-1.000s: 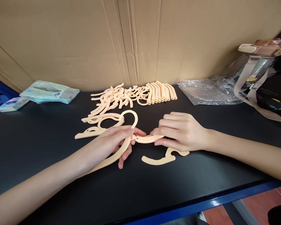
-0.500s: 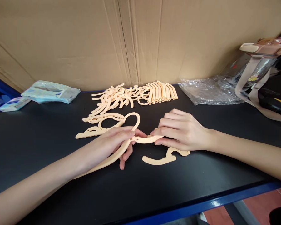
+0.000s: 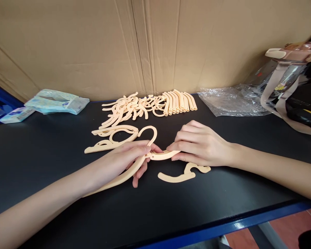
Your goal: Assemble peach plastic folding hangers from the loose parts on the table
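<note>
A cream plastic hanger [image 3: 128, 174] with a curved hook is held between both hands above the black table. My left hand [image 3: 134, 154] pinches it at the joint below the hook, thumb on top. On the right, my right hand [image 3: 197, 143] is closed on the end of a short curved arm [image 3: 160, 156] that meets that joint. Fingers hide part of the joint and the arm's far end. Two loose curved pieces [image 3: 176, 177] lie just in front of my right hand. Behind my left hand rests a folded hanger [image 3: 100, 148].
Many cream pieces [image 3: 129, 107] are heaped at the back, beside a row of curved arms [image 3: 180, 101]. A tissue packet [image 3: 57, 102] lies back left. Clear plastic wrap [image 3: 230, 100] and a strapped bottle [image 3: 287, 72] stand back right, against cardboard [image 3: 93, 45].
The hook has turned slightly and shifted a little to the right at my left thumb. Both hands keep their grip and have barely moved.
</note>
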The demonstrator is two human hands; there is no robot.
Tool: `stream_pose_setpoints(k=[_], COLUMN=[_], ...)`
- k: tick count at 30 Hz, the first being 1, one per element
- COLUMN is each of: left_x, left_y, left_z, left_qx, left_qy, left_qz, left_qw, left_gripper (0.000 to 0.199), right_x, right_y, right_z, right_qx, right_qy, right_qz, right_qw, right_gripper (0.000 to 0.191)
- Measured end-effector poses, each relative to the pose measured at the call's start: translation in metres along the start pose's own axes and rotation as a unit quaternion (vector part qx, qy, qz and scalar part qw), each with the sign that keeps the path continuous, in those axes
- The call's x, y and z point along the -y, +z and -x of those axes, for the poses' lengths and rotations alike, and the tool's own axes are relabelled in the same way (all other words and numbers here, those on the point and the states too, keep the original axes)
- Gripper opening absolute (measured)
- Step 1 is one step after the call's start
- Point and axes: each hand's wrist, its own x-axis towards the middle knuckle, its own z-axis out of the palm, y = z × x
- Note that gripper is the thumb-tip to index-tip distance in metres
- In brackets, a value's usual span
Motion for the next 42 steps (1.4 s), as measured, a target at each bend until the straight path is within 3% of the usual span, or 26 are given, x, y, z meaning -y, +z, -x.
stream_pose_setpoints(k=[18,29,42], left_x=[-0.010,-0.003,-0.004], left_y=[0.000,-0.001,0.000], left_z=[0.005,0.002,0.005], left_qx=[0.015,0.055,0.025], left_qy=[-0.010,0.041,0.044], left_qz=[0.040,0.075,0.035], left_qw=[0.999,0.995,0.998], left_gripper=[0.032,0.033,0.034], right_x=[0.000,0.000,-0.001], right_y=[0.000,-0.001,0.000], right_z=[0.001,0.002,0.003], right_qx=[-0.030,-0.039,-0.032], right_qy=[0.004,0.008,0.021], right_qz=[0.034,0.029,-0.002], right_qw=[0.999,0.999,0.999], right_gripper=[0.021,0.020,0.022])
